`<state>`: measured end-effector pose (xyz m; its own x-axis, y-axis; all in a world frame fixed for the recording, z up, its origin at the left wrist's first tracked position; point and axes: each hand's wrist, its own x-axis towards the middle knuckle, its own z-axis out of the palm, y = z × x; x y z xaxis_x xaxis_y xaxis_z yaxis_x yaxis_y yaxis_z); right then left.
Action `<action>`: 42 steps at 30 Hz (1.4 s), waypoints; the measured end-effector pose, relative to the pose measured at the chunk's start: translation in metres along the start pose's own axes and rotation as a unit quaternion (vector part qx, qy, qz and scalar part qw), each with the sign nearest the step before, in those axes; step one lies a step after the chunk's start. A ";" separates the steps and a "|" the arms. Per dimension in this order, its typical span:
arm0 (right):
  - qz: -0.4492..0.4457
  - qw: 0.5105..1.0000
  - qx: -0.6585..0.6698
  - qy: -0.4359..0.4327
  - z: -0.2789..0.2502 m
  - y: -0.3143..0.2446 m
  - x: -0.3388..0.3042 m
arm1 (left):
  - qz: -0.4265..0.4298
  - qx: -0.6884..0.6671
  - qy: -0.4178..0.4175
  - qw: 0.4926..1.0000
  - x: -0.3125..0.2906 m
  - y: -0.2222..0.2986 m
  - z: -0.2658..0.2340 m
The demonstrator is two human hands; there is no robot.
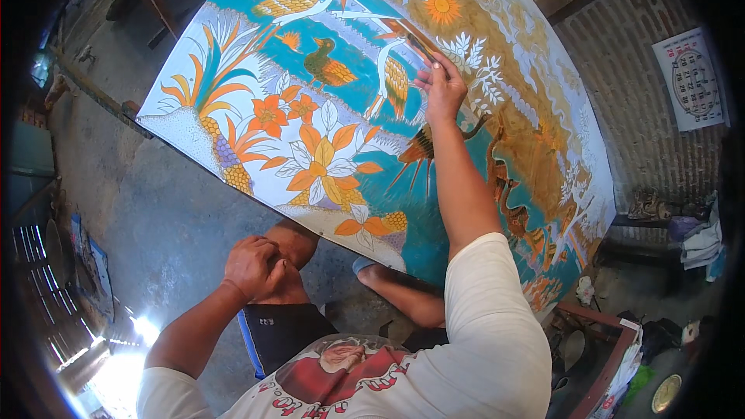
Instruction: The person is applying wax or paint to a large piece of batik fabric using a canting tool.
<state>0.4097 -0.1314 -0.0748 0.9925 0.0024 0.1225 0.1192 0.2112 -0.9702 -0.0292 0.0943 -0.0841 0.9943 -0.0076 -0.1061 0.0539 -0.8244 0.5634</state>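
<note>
A large painted panel spreads slantwise before me, showing herons, a duck, orange flowers, teal water and a brown sky with an orange sun. My right hand is over its middle, beside a painted heron. Its thumb and fingers pinch a slim, brown-handled paintbrush whose tip points up and left, toward the orange bands near the top. Whether the tip touches the surface cannot be made out. My left hand rests on my bent knee, fingers curled in, with nothing seen in it.
Grey concrete floor lies left of the panel. A calendar hangs on the brick wall at right. Below it are cloths, a reddish-brown wooden frame and clutter. Bright light enters at lower left.
</note>
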 end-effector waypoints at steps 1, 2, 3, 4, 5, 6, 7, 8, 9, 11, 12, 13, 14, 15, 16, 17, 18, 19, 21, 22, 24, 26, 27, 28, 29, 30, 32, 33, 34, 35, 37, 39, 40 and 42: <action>0.000 1.000 0.000 0.000 -0.001 0.000 0.000 | -0.002 -0.004 0.000 1.000 0.000 0.001 -0.001; 0.000 1.000 -0.006 -0.002 -0.002 -0.001 0.000 | -0.005 -0.007 0.001 1.000 0.001 0.002 -0.002; 0.001 1.000 -0.012 -0.004 -0.002 -0.001 0.000 | -0.005 -0.007 0.001 1.000 0.001 0.001 -0.001; 0.001 1.000 -0.012 -0.004 -0.001 -0.001 0.001 | -0.004 -0.004 0.001 1.000 0.001 0.001 -0.001; 0.001 1.000 -0.004 -0.005 -0.001 -0.001 0.000 | -0.004 -0.002 0.002 1.000 0.000 0.001 -0.001; 0.002 1.000 0.004 -0.006 0.000 -0.001 0.000 | -0.003 -0.002 0.002 1.000 0.000 0.001 -0.001; 0.002 1.000 0.004 -0.005 0.000 0.000 -0.001 | -0.001 0.000 0.007 1.000 0.001 0.002 -0.001; 0.003 1.000 0.004 -0.008 0.002 0.000 -0.002 | 0.000 0.002 0.013 1.000 0.001 0.003 -0.001; 0.004 1.000 0.004 -0.011 0.003 0.001 -0.002 | 0.000 0.002 0.013 1.000 0.001 0.003 -0.002; 0.002 1.000 0.001 -0.013 0.004 0.002 -0.003 | -0.004 0.004 0.000 1.000 0.001 0.003 -0.003; -0.001 1.000 -0.002 -0.014 0.005 0.002 -0.003 | -0.004 0.004 0.000 1.000 0.001 0.003 -0.002; -0.001 1.000 -0.002 -0.014 0.004 0.002 -0.002 | -0.004 0.002 0.003 1.000 0.001 0.003 -0.002; 0.000 1.000 -0.001 -0.010 0.004 0.002 -0.002 | -0.004 0.001 0.007 1.000 0.001 0.002 -0.001; 0.002 1.000 0.000 -0.007 0.004 0.002 -0.001 | -0.004 0.002 0.007 1.000 0.000 0.001 0.000; 0.002 1.000 0.000 -0.007 0.003 0.002 0.000 | -0.004 0.001 0.005 1.000 0.000 0.000 0.001; 0.004 1.000 0.001 0.001 0.001 0.001 0.001 | -0.003 -0.001 0.003 1.000 0.000 -0.001 0.001; 0.007 1.000 0.003 0.008 0.000 0.001 0.001 | -0.003 -0.001 0.003 1.000 0.000 0.000 0.001; 0.006 1.000 0.002 0.009 -0.001 0.001 0.001 | -0.004 0.002 0.006 1.000 0.001 0.001 0.001; 0.008 1.000 0.006 0.002 0.002 -0.001 -0.002 | -0.007 0.006 0.009 1.000 0.000 0.000 0.001; 0.008 1.000 0.007 0.001 0.004 -0.001 -0.003 | -0.008 0.006 0.008 1.000 -0.001 -0.001 0.002; 0.017 1.000 0.007 -0.005 0.004 0.000 -0.004 | -0.007 0.005 0.007 1.000 -0.001 0.000 0.001; 0.013 1.000 0.004 -0.006 0.004 0.001 -0.004 | -0.008 0.008 0.000 1.000 0.001 0.004 -0.003; 0.008 1.000 0.001 -0.007 0.003 0.002 -0.003 | -0.007 0.008 0.000 1.000 0.002 0.005 -0.004; 0.007 1.000 0.001 -0.007 0.001 0.001 -0.001 | -0.008 0.004 0.000 1.000 0.002 0.006 -0.004; 0.010 1.000 0.005 0.003 0.002 0.000 0.000 | -0.010 0.001 0.000 1.000 0.002 0.006 -0.004; 0.012 1.000 0.009 0.012 0.002 0.000 0.000 | -0.011 0.001 0.001 1.000 0.002 0.006 -0.004; 0.009 1.000 0.010 0.010 0.002 -0.002 0.000 | -0.008 0.003 0.003 1.000 0.001 0.004 -0.002; 0.006 1.000 0.010 0.008 0.003 -0.003 -0.001 | -0.009 0.003 0.003 1.000 0.000 0.003 -0.002; 0.007 1.000 0.011 0.007 0.004 -0.004 -0.003 | -0.011 0.003 -0.001 1.000 0.000 0.002 -0.001; 0.003 1.000 0.010 0.003 0.004 -0.004 -0.003 | -0.012 0.000 -0.005 1.000 0.000 0.001 -0.001; 0.000 1.000 0.008 -0.001 0.004 -0.005 -0.004 | -0.012 0.002 -0.007 1.000 0.000 0.001 -0.001; 0.000 1.000 0.003 -0.012 0.002 -0.005 -0.006 | -0.012 0.007 -0.010 1.000 0.000 0.001 -0.001; 0.001 1.000 0.003 -0.012 0.003 -0.005 -0.007 | -0.011 0.007 -0.006 1.000 -0.001 0.001 0.000; -0.004 1.000 -0.007 -0.017 0.002 -0.003 -0.008 | -0.008 0.006 -0.002 1.000 0.000 0.001 0.001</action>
<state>0.4017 -0.1295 -0.0727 0.9900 0.0331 0.1375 0.1283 0.1979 -0.9718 -0.0296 0.0931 -0.0843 0.9929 0.0036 -0.1192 0.0692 -0.8314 0.5514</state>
